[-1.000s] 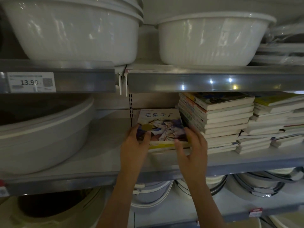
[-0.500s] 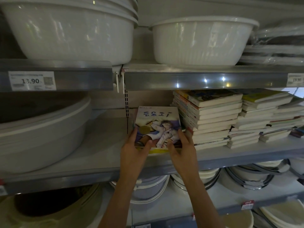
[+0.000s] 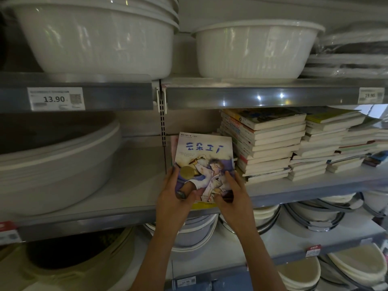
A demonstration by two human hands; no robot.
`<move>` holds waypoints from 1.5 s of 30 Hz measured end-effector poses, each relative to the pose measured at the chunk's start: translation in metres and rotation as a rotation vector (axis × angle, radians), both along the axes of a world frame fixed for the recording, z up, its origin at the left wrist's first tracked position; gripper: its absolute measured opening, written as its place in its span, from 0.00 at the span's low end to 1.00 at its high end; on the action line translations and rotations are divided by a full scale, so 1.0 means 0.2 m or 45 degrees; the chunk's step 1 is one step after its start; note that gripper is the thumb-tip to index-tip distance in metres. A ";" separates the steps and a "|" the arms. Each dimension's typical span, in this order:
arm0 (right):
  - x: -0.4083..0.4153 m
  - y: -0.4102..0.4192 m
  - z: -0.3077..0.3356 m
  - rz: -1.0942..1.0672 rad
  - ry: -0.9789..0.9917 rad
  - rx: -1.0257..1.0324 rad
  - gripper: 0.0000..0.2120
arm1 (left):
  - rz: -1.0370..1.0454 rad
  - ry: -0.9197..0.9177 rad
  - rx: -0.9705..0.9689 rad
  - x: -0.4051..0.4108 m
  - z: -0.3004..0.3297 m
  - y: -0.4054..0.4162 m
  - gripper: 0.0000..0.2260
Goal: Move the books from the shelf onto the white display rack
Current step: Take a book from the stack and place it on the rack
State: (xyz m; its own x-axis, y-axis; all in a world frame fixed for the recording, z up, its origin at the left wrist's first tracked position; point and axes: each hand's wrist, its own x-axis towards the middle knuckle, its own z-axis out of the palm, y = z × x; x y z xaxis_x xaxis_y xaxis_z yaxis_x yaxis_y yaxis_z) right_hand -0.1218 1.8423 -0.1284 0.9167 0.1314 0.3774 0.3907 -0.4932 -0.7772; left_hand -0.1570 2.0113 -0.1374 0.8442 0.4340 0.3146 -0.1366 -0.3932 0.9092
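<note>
1. We cannot see the white display rack; the lower edge of the picture book [image 3: 202,162] is covered by our thumbs, and whatever thin books lie under it show only as a pink sliver at its left side.
2. The small print on the cover is too blurred to read; the price tag [image 3: 56,98] up and left of our left hand [image 3: 174,196] reads 13.90.
3. The book's long axis runs away from us, its title end toward the shelf [image 3: 117,198] back and tilted up.
4. Our left hand clamps its lower left corner, our right hand [image 3: 232,193] its lower right.
5. The cover is glossy and rectangular. Just right of our right hand stand paperback stacks [image 3: 266,143]; white ribbed plastic basins [image 3: 252,51] sit above.
</note>
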 end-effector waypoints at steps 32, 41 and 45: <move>-0.55 -0.64 -0.01 -0.187 -0.439 0.265 0.28 | -0.177 -0.449 0.099 -0.52 0.04 -0.63 0.34; -0.83 -1.44 -0.02 -0.368 -0.443 0.259 0.28 | -0.370 -0.467 0.115 -0.64 0.03 -1.41 0.34; -0.98 -1.81 -0.03 -0.465 -0.423 0.248 0.28 | -0.512 -0.460 0.048 -0.71 0.01 -1.81 0.33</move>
